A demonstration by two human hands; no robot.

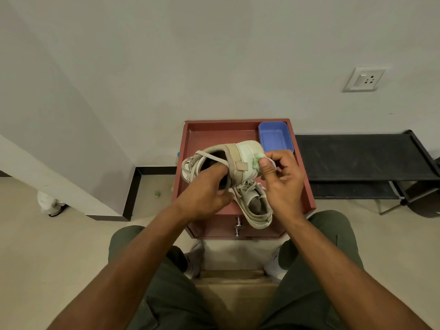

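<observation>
The left hand (204, 189) grips a pale sneaker (240, 158), fingers curled into its opening, and the right hand (283, 182) pinches a green wipe (256, 162) against the shoe's white side (the beige heel tab is too blurred to read). A second sneaker (258, 207) lies under the right hand on the red cabinet (214, 136), with a blue tray (276, 136) just beyond that hand.

The single camera rides on my head, facing forward and steeply down. It sees my left hand (202, 195) and right hand (283, 184) close below, near mid-frame, my thighs (171, 294) along the bottom edge and the wall (214, 55) across the top.
</observation>
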